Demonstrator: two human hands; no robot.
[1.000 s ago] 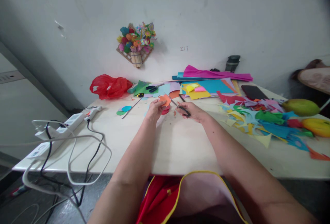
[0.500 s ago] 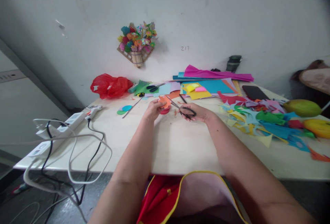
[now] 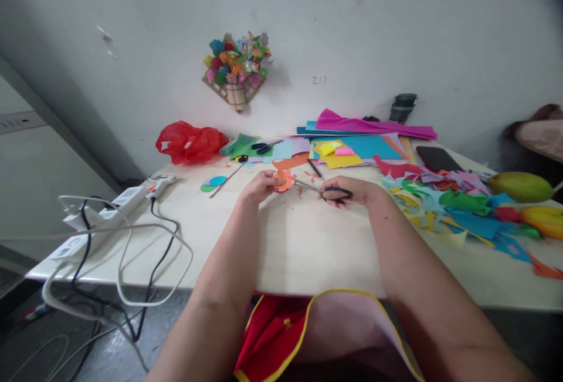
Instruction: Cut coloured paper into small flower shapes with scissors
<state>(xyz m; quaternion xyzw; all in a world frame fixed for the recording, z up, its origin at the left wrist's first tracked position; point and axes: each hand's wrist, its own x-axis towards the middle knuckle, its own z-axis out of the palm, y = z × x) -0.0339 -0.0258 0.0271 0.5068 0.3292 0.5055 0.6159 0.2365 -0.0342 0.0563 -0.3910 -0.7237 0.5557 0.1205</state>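
Note:
Pinched in my left hand (image 3: 260, 186) is a small orange paper cutout (image 3: 285, 181) with a scalloped edge. My right hand (image 3: 347, 189) grips black-handled scissors (image 3: 338, 194), fingers in the loops. Their blades point left, and the tips reach the right edge of the orange paper. Whether the blades are closed on it I cannot make out. Just beyond, a dark pen (image 3: 315, 169) lies among small orange snippets (image 3: 311, 175). A flat orange sheet (image 3: 291, 162) rests behind the cutout.
Scrap paper (image 3: 466, 209) is heaped at the right, near a phone (image 3: 437, 158) and mango-like fruit (image 3: 520, 186). Coloured sheets (image 3: 378, 147) and second scissors (image 3: 264, 148) lie at the back. A red plastic bag (image 3: 189, 142) and a corded power strip (image 3: 101, 223) are at the left.
My right hand and the scissors have moved right and turned so the blades lie flatter. The orange cutout has shifted slightly, now covering the red piece seen below it before.

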